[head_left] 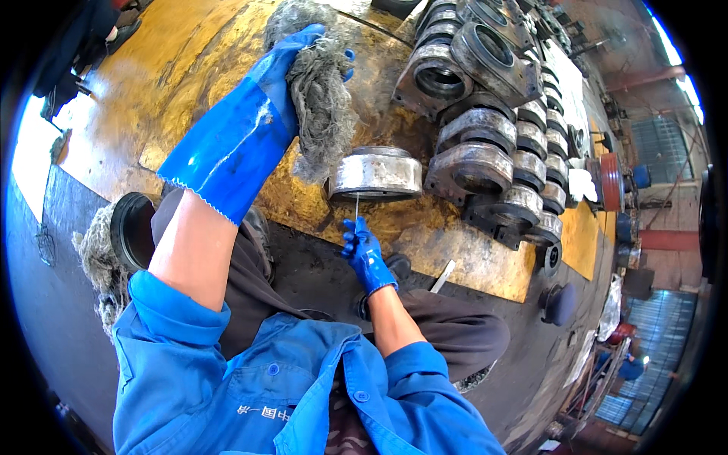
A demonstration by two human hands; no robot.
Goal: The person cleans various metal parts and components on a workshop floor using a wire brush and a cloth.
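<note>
My left hand [287, 70], in a long blue rubber glove, is closed around a bundle of grey, stringy cotton waste [324, 114]. The bundle hangs above the yellow surface, just left of a round metal ring [379, 173] with a worn silvery side. My right hand [367, 256], in a blue glove, grips a thin metal rod [357, 206] whose handle is hidden in my fingers. The rod points up at the near lower edge of the ring; whether its tip touches the ring I cannot tell.
Several heavy metal bearing housings [482, 168] are stacked in rows to the right of the ring. A dark hollow cylinder [135, 231] stands at my left beside more grey cotton waste [97, 254]. Another person's shoe [123, 36] shows at the far left.
</note>
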